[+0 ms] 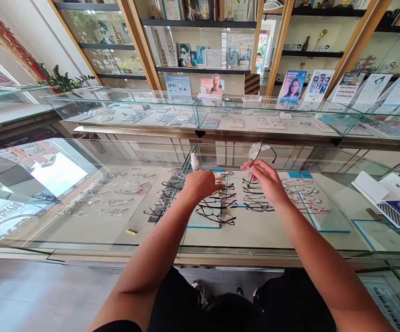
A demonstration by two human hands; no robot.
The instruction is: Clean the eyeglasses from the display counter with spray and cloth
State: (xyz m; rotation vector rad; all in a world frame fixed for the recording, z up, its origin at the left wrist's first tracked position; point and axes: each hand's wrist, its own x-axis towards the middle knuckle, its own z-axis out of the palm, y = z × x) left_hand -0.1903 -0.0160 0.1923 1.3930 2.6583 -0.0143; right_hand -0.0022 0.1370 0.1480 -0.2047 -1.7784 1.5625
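Observation:
My right hand point(267, 180) is raised over the glass counter, its fingers pinching a pair of eyeglasses point(255, 151). The glasses have a thin dark frame and clear lenses, and they are tilted on edge with one dark temple sticking out to the right. My left hand point(202, 185) is closed, back upward, thumb pointing right. A pale bit shows by its fingers, but what they hold is hidden. Just beyond it is a small white bottle point(195, 162) with a narrow tip; whether the hand touches it I cannot tell. Rows of dark-framed eyeglasses point(217, 214) lie below my hands.
More eyeglasses point(307, 196) lie to the right, with pale ones point(113, 203) at left. An opened white box point(390, 196) stands on the right. A second glass showcase point(200, 115) crosses behind, with leaflets point(291, 87) on top. A yellow piece point(131, 232) lies front left.

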